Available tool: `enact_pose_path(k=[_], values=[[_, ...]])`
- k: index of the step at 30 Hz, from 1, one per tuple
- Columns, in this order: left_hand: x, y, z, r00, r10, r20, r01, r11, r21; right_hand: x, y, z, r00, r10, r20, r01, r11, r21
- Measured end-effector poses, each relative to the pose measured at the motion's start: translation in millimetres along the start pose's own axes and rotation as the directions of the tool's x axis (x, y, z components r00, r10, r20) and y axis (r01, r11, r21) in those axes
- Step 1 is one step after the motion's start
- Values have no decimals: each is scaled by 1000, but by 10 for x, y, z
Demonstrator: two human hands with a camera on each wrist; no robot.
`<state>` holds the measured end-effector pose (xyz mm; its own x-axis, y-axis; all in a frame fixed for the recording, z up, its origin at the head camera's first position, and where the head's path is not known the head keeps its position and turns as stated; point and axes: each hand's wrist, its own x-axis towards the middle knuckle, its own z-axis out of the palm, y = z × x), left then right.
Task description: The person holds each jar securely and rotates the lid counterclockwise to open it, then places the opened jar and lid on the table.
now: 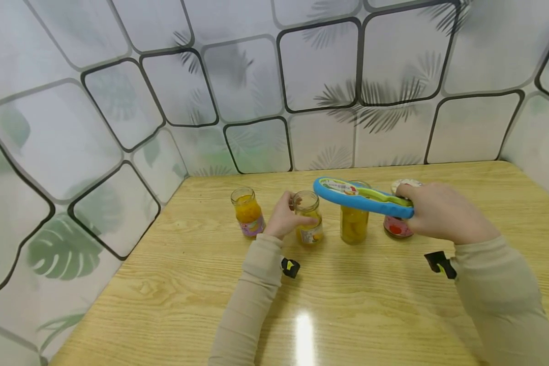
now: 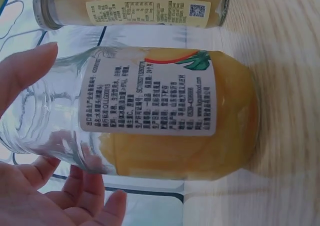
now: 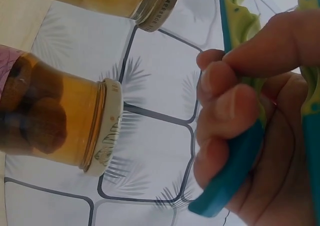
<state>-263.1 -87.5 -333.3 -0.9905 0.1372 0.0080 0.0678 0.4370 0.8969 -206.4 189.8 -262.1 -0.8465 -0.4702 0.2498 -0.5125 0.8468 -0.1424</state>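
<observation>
My left hand holds a lidless glass jar of yellow fruit by its upper part, thumb on the near side. The jar stands upright on the table; in the left wrist view its printed white label faces the camera. My right hand grips a blue and green jar opener by one end, raised above the table. Its loop reaches left, in front of a taller lidded jar of yellow fruit. Behind the right hand, partly hidden, stands a lidded jar with dark round fruit.
A lidless jar of orange fruit with a purple label stands left of my left hand. The wooden table meets a patterned wall covering behind the jars and at the left.
</observation>
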Motion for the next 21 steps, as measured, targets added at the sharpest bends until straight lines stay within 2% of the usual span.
enact_pose_path(k=[5,12,16,21], values=[[7,-8,-9,996,13,-86,-9,999,44,30,22,59,999,-35,12,34,998,44],[26,-42,-6,981,54,-185,-42,997,71,94,24,163,993,-108,55,98,983,154],[30,-51,-2,973,70,-219,-61,997,49,122,2,214,983,-161,92,143,973,182],[26,-43,-2,972,79,-223,-67,996,58,136,-46,275,970,-201,134,184,974,133]])
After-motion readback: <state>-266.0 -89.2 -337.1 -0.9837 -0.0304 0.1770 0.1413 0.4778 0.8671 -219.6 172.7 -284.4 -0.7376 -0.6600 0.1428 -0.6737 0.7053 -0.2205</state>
